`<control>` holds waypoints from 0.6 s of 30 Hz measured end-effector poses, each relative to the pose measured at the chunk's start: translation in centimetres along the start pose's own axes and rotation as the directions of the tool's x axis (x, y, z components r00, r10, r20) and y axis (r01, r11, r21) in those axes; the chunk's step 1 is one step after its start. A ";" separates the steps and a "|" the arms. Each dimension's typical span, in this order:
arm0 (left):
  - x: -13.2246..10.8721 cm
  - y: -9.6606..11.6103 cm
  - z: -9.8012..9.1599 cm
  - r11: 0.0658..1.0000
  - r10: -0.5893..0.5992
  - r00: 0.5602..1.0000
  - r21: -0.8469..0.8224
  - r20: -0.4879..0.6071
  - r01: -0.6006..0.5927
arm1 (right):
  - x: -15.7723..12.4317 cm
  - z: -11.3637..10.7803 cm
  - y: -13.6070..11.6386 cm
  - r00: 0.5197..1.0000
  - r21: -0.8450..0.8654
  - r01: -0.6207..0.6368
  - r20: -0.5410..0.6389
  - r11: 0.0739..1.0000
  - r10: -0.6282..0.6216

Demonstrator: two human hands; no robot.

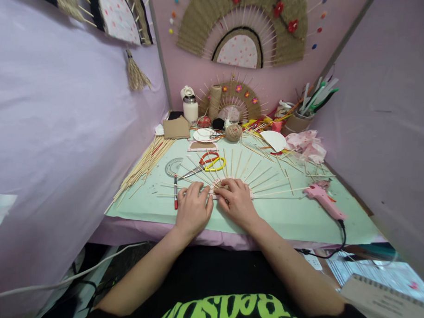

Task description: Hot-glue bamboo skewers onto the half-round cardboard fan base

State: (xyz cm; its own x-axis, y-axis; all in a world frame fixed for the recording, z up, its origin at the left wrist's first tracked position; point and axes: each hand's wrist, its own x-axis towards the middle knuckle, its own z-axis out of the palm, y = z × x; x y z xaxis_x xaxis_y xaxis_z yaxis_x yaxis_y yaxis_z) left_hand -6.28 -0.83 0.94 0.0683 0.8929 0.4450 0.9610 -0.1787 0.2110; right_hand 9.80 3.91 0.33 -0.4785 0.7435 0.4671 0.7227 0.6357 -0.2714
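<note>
A fan of thin wooden sticks [263, 173] spreads out from a small pink-patterned half-round base [251, 193] on the pale green table [154, 208]. My left hand [193, 207] lies over the sticks on the left, fingers bent and slightly apart, beside the base. My right hand [236, 199] rests on the base and covers most of it, its fingers curled over the middle where the sticks meet. Whether those fingertips pinch anything is hidden. Scissors [215, 163] with red and yellow handles lie beneath the stick tips. A red marker [176, 192] is left of my left hand.
Loose sticks [145, 163] lie at the left, a protractor [173, 167] beside them. At the right is a pink glue gun [325, 202] with a black cable. Twine [233, 132], a white bottle [190, 109] and a tool pot [298, 122] line the back.
</note>
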 end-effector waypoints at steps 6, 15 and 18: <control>0.0 0.0 0.0 1.000 0.003 1.000 0.013 -0.006 -0.003 | 0.0 0.1 0.1 1.000 0.002 0.003 -0.009 1.000 -0.003; 0.1 -0.1 0.3 0.999 0.036 0.999 0.012 -0.005 -0.036 | 0.0 0.1 0.0 1.000 0.005 -0.002 -0.006 1.000 0.002; 0.1 -0.1 0.3 0.999 0.036 0.999 0.005 -0.004 -0.036 | 0.0 0.0 0.0 1.000 0.004 0.001 -0.004 1.000 -0.001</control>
State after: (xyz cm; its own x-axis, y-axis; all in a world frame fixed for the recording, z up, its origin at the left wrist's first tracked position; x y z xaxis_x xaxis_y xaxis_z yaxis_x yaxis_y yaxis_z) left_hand -6.29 -0.63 0.67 0.1016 0.8841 0.4560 0.9594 -0.2083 0.1902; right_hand 9.80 3.95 0.32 -0.4771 0.7422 0.4707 0.7204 0.6370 -0.2743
